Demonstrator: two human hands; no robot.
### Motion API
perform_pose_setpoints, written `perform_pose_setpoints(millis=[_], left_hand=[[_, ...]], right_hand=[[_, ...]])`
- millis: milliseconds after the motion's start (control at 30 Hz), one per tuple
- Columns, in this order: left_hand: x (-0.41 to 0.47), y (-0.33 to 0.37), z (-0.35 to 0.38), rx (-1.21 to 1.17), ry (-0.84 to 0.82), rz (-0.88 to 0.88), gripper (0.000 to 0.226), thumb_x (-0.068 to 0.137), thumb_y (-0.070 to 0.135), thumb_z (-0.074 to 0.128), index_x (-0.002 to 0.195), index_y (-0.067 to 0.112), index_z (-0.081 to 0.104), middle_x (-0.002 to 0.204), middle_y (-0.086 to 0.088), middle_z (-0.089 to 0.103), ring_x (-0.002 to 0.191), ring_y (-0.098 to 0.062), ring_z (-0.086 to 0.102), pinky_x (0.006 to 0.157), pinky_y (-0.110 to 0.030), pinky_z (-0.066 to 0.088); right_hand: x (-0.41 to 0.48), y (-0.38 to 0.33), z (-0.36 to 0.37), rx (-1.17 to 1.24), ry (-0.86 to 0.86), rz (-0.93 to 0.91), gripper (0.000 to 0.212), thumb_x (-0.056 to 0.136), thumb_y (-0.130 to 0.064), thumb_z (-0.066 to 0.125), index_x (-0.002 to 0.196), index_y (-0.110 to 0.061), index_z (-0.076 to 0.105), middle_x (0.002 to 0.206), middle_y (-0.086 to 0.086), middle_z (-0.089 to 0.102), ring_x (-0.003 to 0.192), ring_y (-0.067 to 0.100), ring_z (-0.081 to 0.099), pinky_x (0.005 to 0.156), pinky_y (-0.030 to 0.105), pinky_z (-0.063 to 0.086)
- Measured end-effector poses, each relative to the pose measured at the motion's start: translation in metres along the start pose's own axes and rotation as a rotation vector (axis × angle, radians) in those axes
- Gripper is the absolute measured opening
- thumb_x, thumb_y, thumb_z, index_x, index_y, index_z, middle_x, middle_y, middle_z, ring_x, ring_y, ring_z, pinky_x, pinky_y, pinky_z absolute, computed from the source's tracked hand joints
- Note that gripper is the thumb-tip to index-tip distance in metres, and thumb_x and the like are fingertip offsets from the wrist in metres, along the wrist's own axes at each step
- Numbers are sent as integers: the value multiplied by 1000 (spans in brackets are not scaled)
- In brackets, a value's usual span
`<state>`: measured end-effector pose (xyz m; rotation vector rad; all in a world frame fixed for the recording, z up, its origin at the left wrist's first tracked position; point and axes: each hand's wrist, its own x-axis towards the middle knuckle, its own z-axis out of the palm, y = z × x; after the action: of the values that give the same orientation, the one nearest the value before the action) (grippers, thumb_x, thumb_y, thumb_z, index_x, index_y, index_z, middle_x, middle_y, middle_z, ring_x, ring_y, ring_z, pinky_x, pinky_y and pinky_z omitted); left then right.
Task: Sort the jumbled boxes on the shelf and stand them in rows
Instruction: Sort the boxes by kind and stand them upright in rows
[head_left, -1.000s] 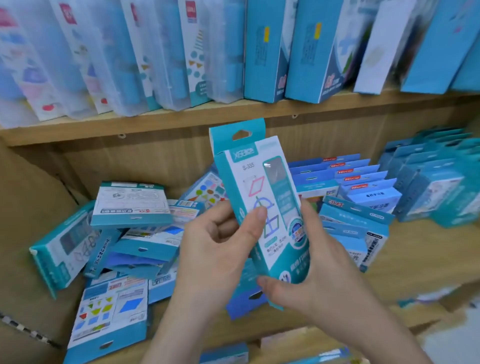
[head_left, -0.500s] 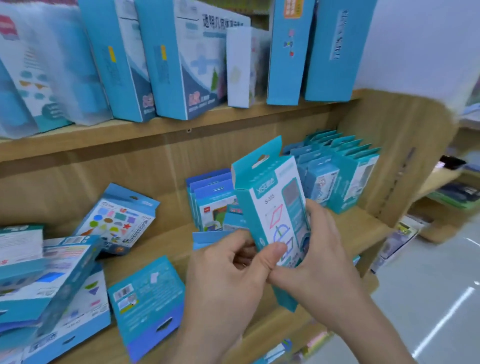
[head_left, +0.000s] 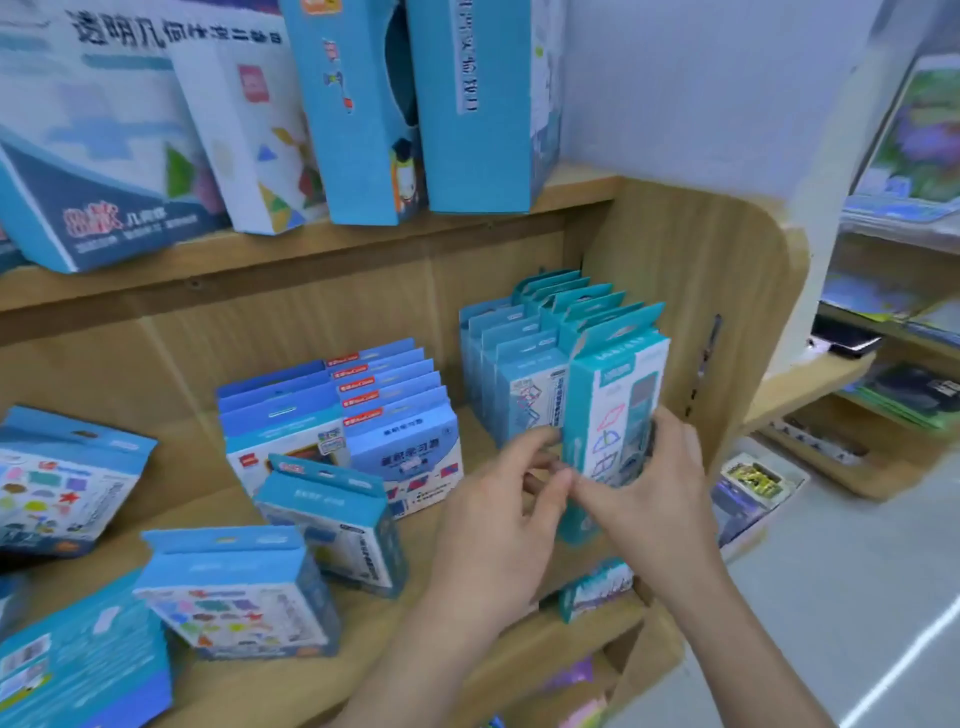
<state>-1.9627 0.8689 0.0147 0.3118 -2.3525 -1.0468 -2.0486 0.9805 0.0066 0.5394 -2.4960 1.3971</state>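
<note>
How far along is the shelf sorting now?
Done: teal rows stand at the far right, blue rows beside them. In hand: the right hand holds a teal box at the row's front, left hand at its edge. Left: loose boxes jumbled leftward.

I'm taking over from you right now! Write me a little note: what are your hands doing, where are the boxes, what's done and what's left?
My right hand grips the teal box, upright at the front of the teal row at the shelf's right end.
My left hand has fingertips at that box's left edge; I can't tell if it grips.
Done: the teal row and the blue row stand in lines.
Left: release this box, then sort the loose ones: the leaning box, the shapes box, the far-left box and the bottom-corner box.
</note>
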Motion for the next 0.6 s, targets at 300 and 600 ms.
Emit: perform_pose_setpoints(millis=[300,600], left_hand=[[84,-6,81,256,-124,-83,30,94,35,50,120,21,54,117,-1,65,105,-20,61,85,-37,49],[107,-19,105,166,-7,-188,26,85,30,67,105,22,52,106,4,69,95,-16,64,78,-33,52]], right_hand=[[79,75,36,-41,-16,81,86,73,-31,78,139,-7,29,127,18,43,114,36,47,84,44,46],[63,89,52,-252,192,-111,78,80,-23,71,141,3,30,134,27,40,119,42,42,86,49,49]])
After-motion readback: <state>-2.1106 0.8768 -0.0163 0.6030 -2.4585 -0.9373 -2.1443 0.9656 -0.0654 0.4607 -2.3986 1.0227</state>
